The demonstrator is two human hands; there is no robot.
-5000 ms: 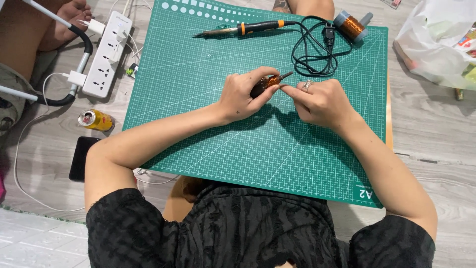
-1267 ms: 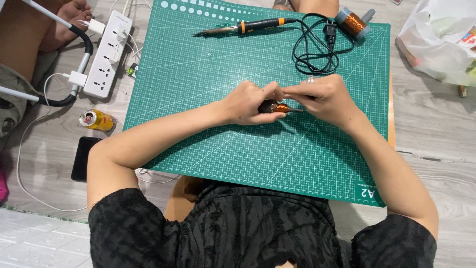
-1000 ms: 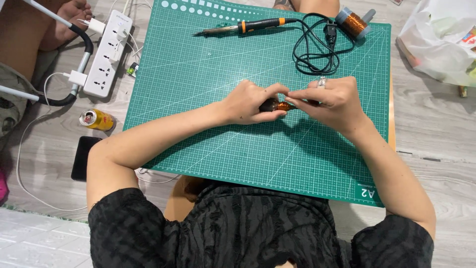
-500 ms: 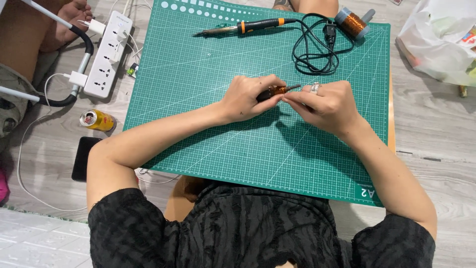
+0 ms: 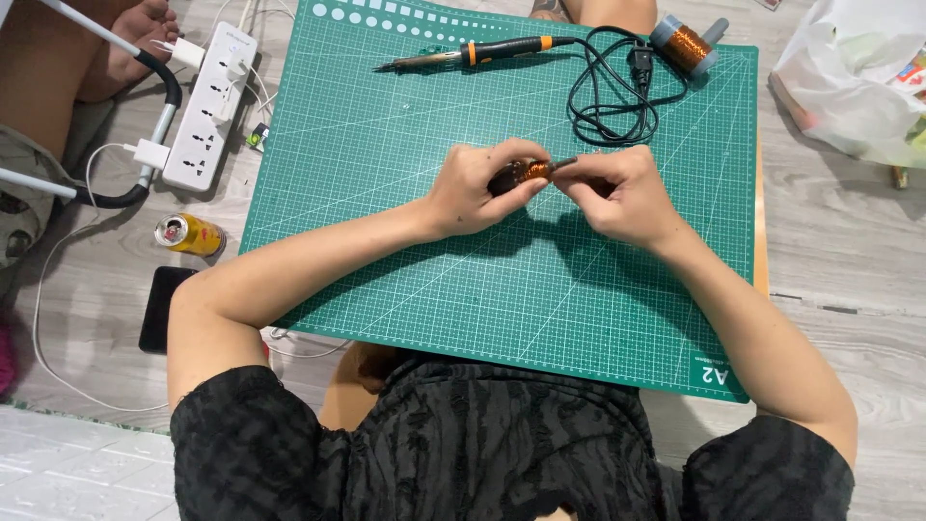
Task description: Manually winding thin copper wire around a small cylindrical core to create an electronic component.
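Observation:
My left hand (image 5: 482, 188) grips a small dark part wound with copper-coloured wire (image 5: 528, 173) above the green cutting mat (image 5: 405, 222). My right hand (image 5: 622, 193) meets it from the right, fingertips pinched at the end of the coil; whether a thin wire runs between them I cannot make out. Both hands hover over the mat's middle, forearms reaching in from the near edge.
A soldering iron (image 5: 482, 52) with a black coiled cord (image 5: 612, 92) lies at the mat's far edge, beside a spool of copper wire (image 5: 685, 45). A white power strip (image 5: 207, 106), yellow can (image 5: 189, 234) and dark phone (image 5: 164, 309) lie left. A plastic bag (image 5: 849, 77) sits right. Another person's foot (image 5: 135, 39) is at far left.
Both hands have kept turning the wound part, shifting slightly up and down over the mat. The right hand's fingers now pinch closer to the coil's end.

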